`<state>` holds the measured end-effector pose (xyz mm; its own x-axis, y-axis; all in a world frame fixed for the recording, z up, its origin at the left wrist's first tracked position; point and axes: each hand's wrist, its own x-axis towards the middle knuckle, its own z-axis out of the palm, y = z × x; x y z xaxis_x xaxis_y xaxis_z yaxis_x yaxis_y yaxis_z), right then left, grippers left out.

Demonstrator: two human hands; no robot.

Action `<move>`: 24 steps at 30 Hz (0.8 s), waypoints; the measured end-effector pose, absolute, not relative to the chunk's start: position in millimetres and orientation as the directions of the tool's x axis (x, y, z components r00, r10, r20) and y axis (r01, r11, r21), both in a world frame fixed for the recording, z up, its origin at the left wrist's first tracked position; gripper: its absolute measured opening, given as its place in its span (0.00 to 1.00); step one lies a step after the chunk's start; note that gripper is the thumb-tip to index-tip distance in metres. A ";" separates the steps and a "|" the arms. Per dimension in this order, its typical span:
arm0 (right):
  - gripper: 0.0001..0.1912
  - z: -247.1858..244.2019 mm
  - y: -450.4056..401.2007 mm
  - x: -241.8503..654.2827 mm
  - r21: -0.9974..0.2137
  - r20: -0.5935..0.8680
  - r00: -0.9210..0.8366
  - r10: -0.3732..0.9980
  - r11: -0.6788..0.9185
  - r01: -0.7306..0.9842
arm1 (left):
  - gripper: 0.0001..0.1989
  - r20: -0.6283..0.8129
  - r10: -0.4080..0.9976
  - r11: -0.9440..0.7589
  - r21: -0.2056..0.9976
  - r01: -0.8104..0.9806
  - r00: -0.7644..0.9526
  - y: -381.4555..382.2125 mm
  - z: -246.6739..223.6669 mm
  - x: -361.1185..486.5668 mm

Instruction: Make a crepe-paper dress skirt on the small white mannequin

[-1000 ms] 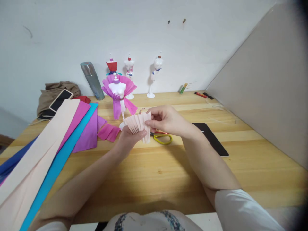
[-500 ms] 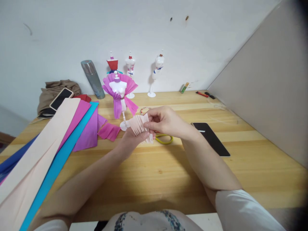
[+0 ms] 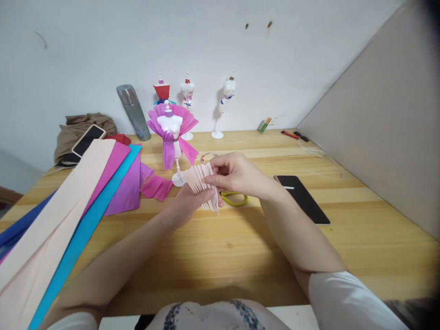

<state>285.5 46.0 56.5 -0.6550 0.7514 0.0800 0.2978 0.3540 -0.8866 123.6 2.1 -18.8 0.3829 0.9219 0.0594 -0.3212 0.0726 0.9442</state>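
Observation:
A pale pink pleated strip (image 3: 196, 178) is held between both hands over the middle of the table. My left hand (image 3: 193, 199) grips its lower part, with the thumb lying across the folds. Fingers and thumb of my right hand (image 3: 230, 173) pinch the strip's upper right edge. Just behind my left hand stands a small white dress form (image 3: 171, 123) wrapped in purple and pink crepe material. Yellow-handled scissors (image 3: 235, 199) lie beneath and right of the hands, partly hidden.
Long coloured strips (image 3: 84, 181) cover the left side, near a phone (image 3: 88, 140), brown cloth (image 3: 82, 123) and a flask (image 3: 134, 112). More dress forms (image 3: 228, 89) line the wall. A black tablet (image 3: 304, 199) lies right; a glue stick (image 3: 265, 125) stands behind.
The pleated strip has shifted slightly, its lower folds now hanging a little lower and closer together. Both hands keep their grip in nearly the same place.

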 end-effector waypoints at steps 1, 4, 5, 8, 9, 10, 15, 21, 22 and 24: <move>0.12 57.2 45.4 285.6 -0.897 0.062 -0.671 0.738 0.336 0.286 | 0.22 0.060 0.914 0.082 0.941 -0.328 0.401 1.8 -18.1 123.4; 0.11 62.4 43.9 287.6 -0.943 -0.007 -0.751 0.661 0.247 0.225 | 0.22 0.057 0.875 0.130 0.928 -0.349 0.480 1.4 -15.4 121.6; 0.12 64.5 44.5 289.1 -0.952 -0.015 -0.773 0.634 0.227 0.205 | 0.22 0.054 0.855 0.156 0.922 -0.355 0.515 1.5 -14.9 120.8; 0.16 66.8 52.3 296.3 -0.964 0.002 -0.802 0.597 0.215 0.158 | 0.22 0.063 0.795 0.221 0.896 -0.385 0.603 0.9 -14.9 118.2; 0.17 64.9 56.9 299.0 -0.969 0.002 -0.806 0.592 0.200 0.144 | 0.22 0.069 0.777 0.244 0.883 -0.400 0.625 0.0 -15.3 117.3; 0.17 61.5 62.2 301.2 -0.978 -0.008 -0.819 0.574 0.168 0.127 | 0.22 0.076 0.757 0.268 0.869 -0.415 0.649 -1.4 -15.8 116.3; 0.23 29.9 83.0 296.6 -0.999 0.008 -0.892 0.452 -0.035 -0.026 | 0.21 0.154 0.608 0.393 0.794 -0.464 0.779 -10.0 -19.5 112.4; 0.33 3.8 69.1 251.8 -0.965 0.202 -0.979 -0.001 -0.170 -0.198 | 0.22 0.245 0.220 0.529 0.783 -0.326 0.944 -10.4 -39.5 123.5; 0.34 2.2 65.7 243.5 -0.954 0.247 -0.969 -0.030 -0.185 -0.237 | 0.23 0.273 0.177 0.494 0.806 -0.326 0.945 -11.0 -46.5 124.5; 0.34 1.1 60.8 229.6 -0.941 0.318 -0.939 -0.129 -0.166 -0.295 | 0.25 0.335 0.317 0.354 0.826 -0.438 0.887 -14.7 -62.2 120.7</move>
<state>229.6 60.8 1.1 -0.9394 -0.1293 0.3176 -0.2953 -0.1657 -0.9409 120.7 -14.7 -62.2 0.8874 0.3165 0.3352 -0.4383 0.3539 0.8262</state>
